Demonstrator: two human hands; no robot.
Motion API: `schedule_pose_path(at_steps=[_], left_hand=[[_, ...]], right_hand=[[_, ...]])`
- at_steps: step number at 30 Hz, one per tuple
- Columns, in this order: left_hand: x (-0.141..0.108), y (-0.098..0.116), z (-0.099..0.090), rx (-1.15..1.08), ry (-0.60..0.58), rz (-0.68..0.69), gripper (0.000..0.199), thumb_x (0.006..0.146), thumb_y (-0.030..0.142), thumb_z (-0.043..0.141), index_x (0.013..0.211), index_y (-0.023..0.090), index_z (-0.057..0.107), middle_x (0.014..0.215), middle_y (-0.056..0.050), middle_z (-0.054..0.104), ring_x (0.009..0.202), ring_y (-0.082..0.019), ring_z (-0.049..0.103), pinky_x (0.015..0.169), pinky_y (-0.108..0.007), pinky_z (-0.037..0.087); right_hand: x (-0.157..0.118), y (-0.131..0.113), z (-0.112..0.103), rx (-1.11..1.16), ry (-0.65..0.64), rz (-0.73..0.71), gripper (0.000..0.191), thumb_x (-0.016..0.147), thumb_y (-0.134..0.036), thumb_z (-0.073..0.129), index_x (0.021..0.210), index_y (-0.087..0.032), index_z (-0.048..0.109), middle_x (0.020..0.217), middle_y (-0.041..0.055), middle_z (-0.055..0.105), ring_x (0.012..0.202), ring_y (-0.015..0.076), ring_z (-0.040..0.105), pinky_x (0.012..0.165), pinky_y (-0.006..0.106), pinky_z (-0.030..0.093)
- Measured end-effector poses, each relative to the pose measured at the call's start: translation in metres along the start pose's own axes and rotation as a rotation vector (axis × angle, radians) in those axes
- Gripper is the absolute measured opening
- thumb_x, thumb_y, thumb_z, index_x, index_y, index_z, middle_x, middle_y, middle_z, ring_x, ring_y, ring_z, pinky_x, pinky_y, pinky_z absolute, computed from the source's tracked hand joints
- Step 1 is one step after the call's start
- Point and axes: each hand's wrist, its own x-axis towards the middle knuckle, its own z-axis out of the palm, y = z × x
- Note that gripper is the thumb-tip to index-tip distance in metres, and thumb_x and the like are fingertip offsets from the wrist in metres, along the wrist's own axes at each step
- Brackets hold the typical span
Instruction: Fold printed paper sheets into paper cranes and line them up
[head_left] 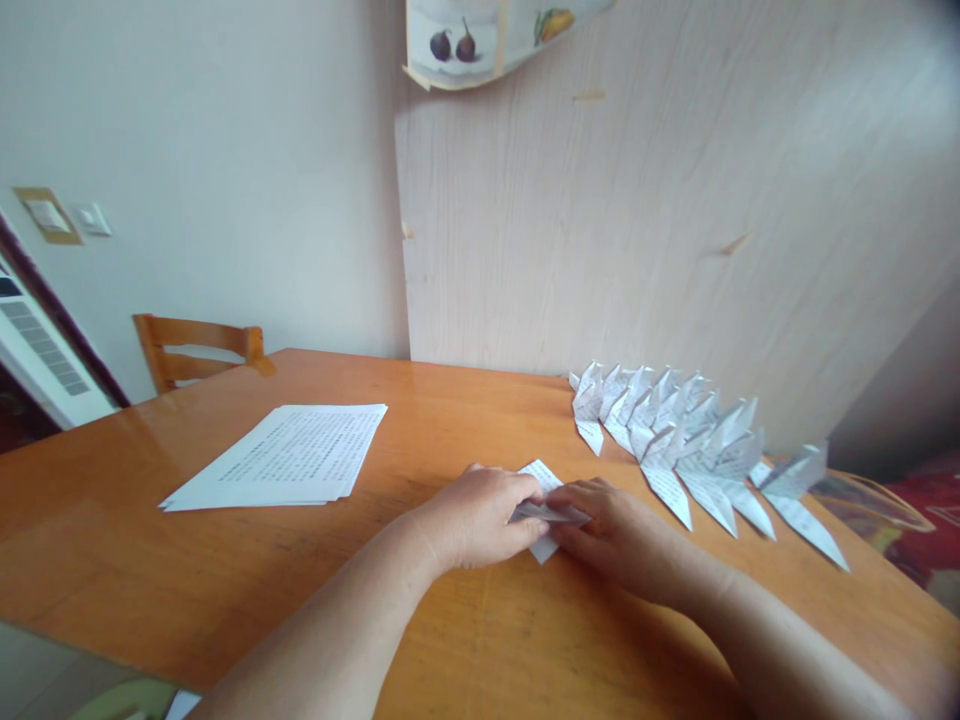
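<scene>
A small folded piece of printed paper (543,546) is held between my two hands above the wooden table (480,640). My left hand (491,515) pinches its left side between thumb and fingers. From the right, my right hand (609,525) grips the other side, fingers pressed together. One pointed corner sticks out beyond the fingers and another points toward me. The middle folds are partly covered by my fingertips.
A stack of printed sheets (285,458) lies at the left. Several folded paper figures (664,425) stand in rows at the right, with one (799,475) nearer the right edge. Behind are a wooden chair (199,335) and a wall; a red item (919,520) is far right.
</scene>
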Motion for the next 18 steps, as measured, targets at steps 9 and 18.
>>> schedule_pose_path(at_steps=[9,18], left_hand=[[0.002,-0.005,0.000,0.136,-0.012,0.110,0.009,0.080,0.018,0.058,0.073,0.021,0.061,0.084,0.000,0.066,0.080,-0.018,0.061,0.069,-0.028,0.040],[-0.010,-0.006,-0.012,0.080,-0.127,0.012,0.010,0.072,0.015,0.059,0.075,0.022,0.063,0.090,0.000,0.062,0.076,-0.015,0.056,0.063,-0.025,0.040]], right_hand=[[-0.002,-0.001,-0.003,-0.029,-0.006,0.041,0.016,0.080,-0.020,0.065,0.095,-0.023,0.071,0.096,0.0048,0.069,0.090,0.0220,0.061,0.079,0.031,0.044],[-0.008,0.007,-0.017,0.080,-0.092,0.099,0.024,0.074,-0.011,0.060,0.093,-0.022,0.072,0.093,0.0034,0.068,0.083,0.0186,0.063,0.076,0.030,0.047]])
